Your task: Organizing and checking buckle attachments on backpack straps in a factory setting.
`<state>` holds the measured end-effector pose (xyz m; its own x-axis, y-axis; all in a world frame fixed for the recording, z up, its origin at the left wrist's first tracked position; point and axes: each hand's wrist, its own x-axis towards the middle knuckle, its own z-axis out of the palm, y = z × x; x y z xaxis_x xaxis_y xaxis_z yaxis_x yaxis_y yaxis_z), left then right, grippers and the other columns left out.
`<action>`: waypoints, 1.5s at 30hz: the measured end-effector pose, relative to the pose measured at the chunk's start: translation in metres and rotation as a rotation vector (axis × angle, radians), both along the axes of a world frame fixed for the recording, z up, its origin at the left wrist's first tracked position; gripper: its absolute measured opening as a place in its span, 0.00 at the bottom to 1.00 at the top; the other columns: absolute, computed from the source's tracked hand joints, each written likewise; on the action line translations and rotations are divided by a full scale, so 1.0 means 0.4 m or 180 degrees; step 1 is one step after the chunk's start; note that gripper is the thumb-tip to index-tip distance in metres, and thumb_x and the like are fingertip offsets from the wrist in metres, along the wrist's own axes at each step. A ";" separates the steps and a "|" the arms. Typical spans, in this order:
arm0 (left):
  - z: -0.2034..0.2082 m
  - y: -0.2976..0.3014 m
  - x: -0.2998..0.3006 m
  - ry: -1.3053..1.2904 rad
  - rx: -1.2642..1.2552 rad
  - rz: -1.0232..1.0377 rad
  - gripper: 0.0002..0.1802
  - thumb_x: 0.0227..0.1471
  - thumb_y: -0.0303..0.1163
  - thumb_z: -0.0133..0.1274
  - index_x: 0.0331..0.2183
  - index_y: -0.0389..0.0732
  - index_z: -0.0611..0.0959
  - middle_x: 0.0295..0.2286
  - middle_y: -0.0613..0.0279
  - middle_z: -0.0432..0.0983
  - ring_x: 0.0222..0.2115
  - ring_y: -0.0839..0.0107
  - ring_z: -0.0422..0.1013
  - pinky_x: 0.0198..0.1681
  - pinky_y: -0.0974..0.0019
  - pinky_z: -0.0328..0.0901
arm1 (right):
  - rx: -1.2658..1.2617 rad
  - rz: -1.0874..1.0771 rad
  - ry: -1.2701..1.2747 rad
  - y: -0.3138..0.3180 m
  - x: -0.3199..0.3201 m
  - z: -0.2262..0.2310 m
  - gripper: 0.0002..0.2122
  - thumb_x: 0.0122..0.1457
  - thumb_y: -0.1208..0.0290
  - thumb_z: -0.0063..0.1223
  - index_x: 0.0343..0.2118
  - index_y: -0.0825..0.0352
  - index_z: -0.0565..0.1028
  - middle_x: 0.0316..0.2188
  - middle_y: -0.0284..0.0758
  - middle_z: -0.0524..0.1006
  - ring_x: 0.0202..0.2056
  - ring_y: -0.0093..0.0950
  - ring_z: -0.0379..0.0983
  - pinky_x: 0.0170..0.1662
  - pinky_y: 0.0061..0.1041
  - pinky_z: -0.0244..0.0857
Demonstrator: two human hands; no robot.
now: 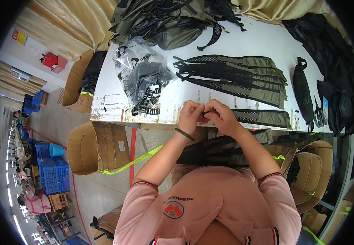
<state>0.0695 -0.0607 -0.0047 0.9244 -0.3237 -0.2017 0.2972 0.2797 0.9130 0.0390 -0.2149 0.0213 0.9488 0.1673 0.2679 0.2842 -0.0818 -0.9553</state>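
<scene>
My left hand [190, 118] and my right hand [222, 117] meet at the table's front edge, fingertips pinched together. Between them shows a small black piece [204, 115], too hidden to tell whether it is a buckle or a strap end. Just right of my right hand lies an olive and black mesh shoulder strap [262, 117], its narrow end passing behind that hand. Beyond my hands, several similar straps [242, 77] are laid out side by side. To the left, black plastic buckles [149, 100] spill out of a clear plastic bag [138, 61].
A heap of olive and black fabric [164, 28] covers the far left of the white table [262, 41]. At the right lie a long black piece [303, 94], scissors [318, 112] and black cloth [332, 61]. Cardboard boxes [99, 147] stand left; more strap pieces [213, 150] rest on my lap.
</scene>
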 end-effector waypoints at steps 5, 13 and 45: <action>0.010 0.001 -0.007 -0.0351 -0.0003 0.0204 0.05 0.54 0.26 0.52 0.28 0.38 0.72 0.25 0.63 0.75 0.23 0.79 0.70 0.26 0.77 0.67 | 0.0234 0.0130 0.1035 -0.016 0.010 -0.018 0.07 0.51 0.80 0.54 0.31 0.68 0.67 0.22 0.28 0.69 0.23 0.14 0.64 0.27 0.14 0.60; -0.003 0.008 -0.029 -0.1005 0.0133 0.0116 0.04 0.52 0.22 0.53 0.32 0.36 0.74 0.28 0.64 0.75 0.28 0.80 0.69 0.34 0.76 0.66 | 0.0639 -0.0265 0.1421 -0.005 0.003 -0.028 0.11 0.47 0.80 0.59 0.29 0.66 0.66 0.21 0.27 0.69 0.23 0.14 0.63 0.24 0.13 0.57; -0.015 0.294 -0.101 -0.1823 0.3256 -0.1029 0.20 0.46 0.34 0.59 0.42 0.40 0.74 0.35 0.51 0.70 0.38 0.54 0.68 0.42 0.59 0.64 | -0.3072 -0.1564 -0.0475 -0.222 0.017 -0.132 0.14 0.47 0.66 0.58 0.38 0.63 0.75 0.38 0.34 0.72 0.44 0.36 0.65 0.48 0.36 0.55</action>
